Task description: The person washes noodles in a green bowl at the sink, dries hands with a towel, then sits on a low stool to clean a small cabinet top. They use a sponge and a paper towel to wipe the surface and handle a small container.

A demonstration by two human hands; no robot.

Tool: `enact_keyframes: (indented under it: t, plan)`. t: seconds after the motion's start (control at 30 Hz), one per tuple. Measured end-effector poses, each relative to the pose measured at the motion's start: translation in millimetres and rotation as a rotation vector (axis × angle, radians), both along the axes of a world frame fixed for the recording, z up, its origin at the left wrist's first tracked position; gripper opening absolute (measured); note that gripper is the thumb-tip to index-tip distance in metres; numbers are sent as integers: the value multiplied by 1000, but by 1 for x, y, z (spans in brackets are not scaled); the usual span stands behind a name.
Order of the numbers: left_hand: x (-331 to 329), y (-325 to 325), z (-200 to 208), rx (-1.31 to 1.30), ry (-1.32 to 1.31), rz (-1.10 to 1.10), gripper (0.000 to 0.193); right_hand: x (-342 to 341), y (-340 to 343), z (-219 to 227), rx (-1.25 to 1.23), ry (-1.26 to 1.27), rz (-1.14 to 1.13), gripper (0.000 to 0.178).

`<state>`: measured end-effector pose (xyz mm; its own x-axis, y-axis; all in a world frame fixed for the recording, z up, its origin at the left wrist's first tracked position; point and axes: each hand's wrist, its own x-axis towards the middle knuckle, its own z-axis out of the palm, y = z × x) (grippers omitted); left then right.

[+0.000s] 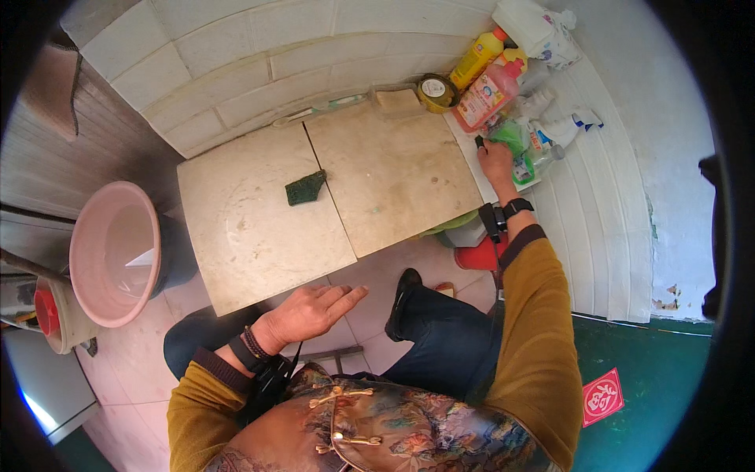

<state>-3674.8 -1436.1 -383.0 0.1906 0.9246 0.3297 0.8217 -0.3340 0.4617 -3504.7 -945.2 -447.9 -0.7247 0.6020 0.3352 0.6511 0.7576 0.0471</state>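
My left hand [307, 313] hovers in front of the table's near edge, over my lap. Its fingers are stretched out and nothing is in it. At the far right corner of the table [397, 185], my right hand [496, 165] is closed, with a small dark green object [480, 142] at its fingertips; its kind is too small to tell. Close beside that hand are a green item [513, 138] and a clear plastic bottle [544, 157]. A dark green scouring pad [305, 189] lies on the tabletop, left of the seam between the two boards.
A pink soap bottle [487, 96], a yellow bottle [477, 58] and a round tin [437, 92] crowd the back right. Along the wall lie a toothbrush [346, 102] and a shallow clear box [397, 102]. A pink basin [116, 256] stands left; a red bucket [475, 256] sits below right.
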Motion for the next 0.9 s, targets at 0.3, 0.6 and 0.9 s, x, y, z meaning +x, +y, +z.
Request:
enact_keyframes:
  t: [0.3, 0.6, 0.9]
  plan:
    - [2, 10, -1, 24, -10, 25, 57, -16, -32, 16, 113, -250, -149, 29]
    - [5, 10, -4, 52, -20, 11, 58, -40, -44, 11, 110, -8, 117, 28]
    - [5, 6, 1, 5, -8, -20, 57, -28, -72, 33, -131, 26, 290, 25]
